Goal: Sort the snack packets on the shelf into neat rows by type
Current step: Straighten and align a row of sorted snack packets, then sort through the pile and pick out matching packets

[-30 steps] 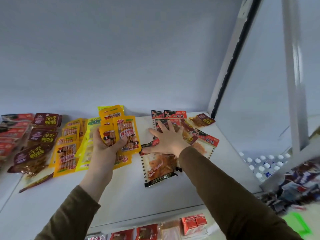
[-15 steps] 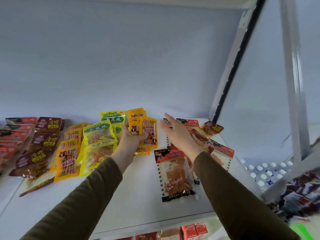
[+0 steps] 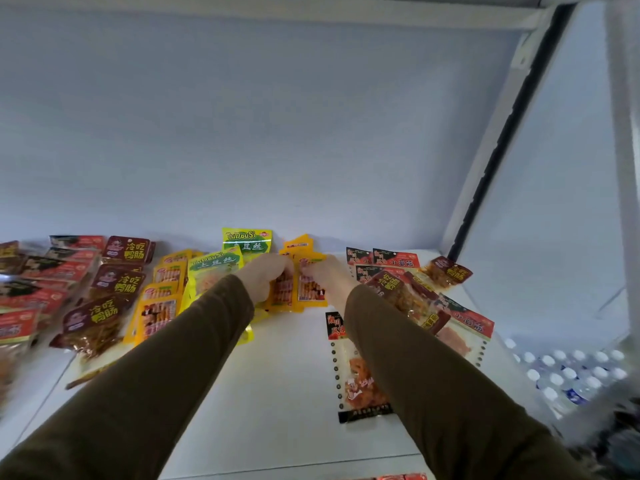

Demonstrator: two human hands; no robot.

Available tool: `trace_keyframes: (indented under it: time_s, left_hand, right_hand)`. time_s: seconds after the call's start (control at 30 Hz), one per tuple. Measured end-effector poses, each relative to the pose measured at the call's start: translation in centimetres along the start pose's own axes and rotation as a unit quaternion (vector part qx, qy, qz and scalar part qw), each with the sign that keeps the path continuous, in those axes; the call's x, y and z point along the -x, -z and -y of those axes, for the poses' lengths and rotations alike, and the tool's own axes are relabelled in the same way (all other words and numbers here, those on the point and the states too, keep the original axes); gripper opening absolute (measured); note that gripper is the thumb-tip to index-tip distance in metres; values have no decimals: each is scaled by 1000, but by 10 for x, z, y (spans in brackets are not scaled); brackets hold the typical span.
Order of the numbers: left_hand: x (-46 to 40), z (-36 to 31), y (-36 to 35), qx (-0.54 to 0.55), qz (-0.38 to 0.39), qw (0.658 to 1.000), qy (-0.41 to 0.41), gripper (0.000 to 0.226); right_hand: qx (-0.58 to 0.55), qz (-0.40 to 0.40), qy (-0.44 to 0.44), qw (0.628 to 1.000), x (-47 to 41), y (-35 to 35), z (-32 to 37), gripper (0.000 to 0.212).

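Note:
Both hands meet at the middle back of the white shelf (image 3: 277, 393). My left hand (image 3: 265, 277) grips a bunch of orange-yellow snack packets (image 3: 310, 289). My right hand (image 3: 327, 275) pinches the same bunch from the right. Behind the hands lie yellow-green packets (image 3: 246, 241). More orange-yellow packets (image 3: 157, 310) lie in a row to the left. Dark red packets (image 3: 121, 278) sit further left. Red-and-black packets (image 3: 394, 261) are scattered on the right, and one long one (image 3: 360, 386) lies under my right forearm.
Red packets (image 3: 31, 299) pile at the far left edge. The shelf's back wall (image 3: 277, 133) rises close behind the packets. A side upright (image 3: 498, 140) bounds the right. Bottle caps (image 3: 568, 372) show below right, beyond the shelf.
My right hand left the red-and-black packets and moved left onto the orange-yellow bunch. My left hand carried that bunch right and back, lowering it toward the shelf.

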State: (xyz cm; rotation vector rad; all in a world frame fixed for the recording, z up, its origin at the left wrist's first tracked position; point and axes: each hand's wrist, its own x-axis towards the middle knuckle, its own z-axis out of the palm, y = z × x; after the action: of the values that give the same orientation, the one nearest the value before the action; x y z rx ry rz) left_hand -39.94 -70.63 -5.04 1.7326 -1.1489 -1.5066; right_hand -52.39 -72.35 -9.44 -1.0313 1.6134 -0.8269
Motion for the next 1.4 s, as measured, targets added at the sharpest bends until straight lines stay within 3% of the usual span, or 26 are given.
trace_keyframes:
  time_s: [0.23, 0.37, 0.53, 0.63, 0.7, 0.8, 0.93, 1.17, 1.27, 1.4]
  left_hand:
    - [15, 2, -3, 108, 9, 994, 23, 8]
    - [19, 7, -5, 162, 7, 987, 20, 20]
    - [31, 7, -12, 150, 11, 989, -3, 24]
    - [33, 8, -10, 134, 26, 990, -22, 25]
    - [29, 7, -10, 95, -3, 993, -64, 10]
    - [29, 11, -13, -19, -6, 988, -152, 48]
    - [31, 31, -27, -98, 15, 966, -237, 54]
    - [45, 71, -57, -361, 32, 884, -295, 92]
    - [54, 83, -69, -438, 41, 852, -282, 110]
    - [59, 88, -76, -450, 55, 854, -255, 124]
  right_hand:
    - [-27, -34, -36, 998, -41, -16, -22, 34]
    - [-114, -16, -53, 992, 24, -9, 2, 16]
    - [-117, 49, -33, 991, 64, -3, 6, 31]
    - [-93, 34, 7, 995, 75, 9, 10, 24]
    - [-84, 15, 56, 995, 81, 26, 9, 36]
    - [-32, -6, 148, 988, 88, 60, 2, 46]
    - [75, -122, 193, 971, 92, 111, -20, 43]
    - [222, -212, 140, 942, 87, 153, -77, 44]
    - [326, -204, 74, 920, 83, 151, -92, 69]
    - [376, -174, 38, 910, 77, 141, -103, 92]
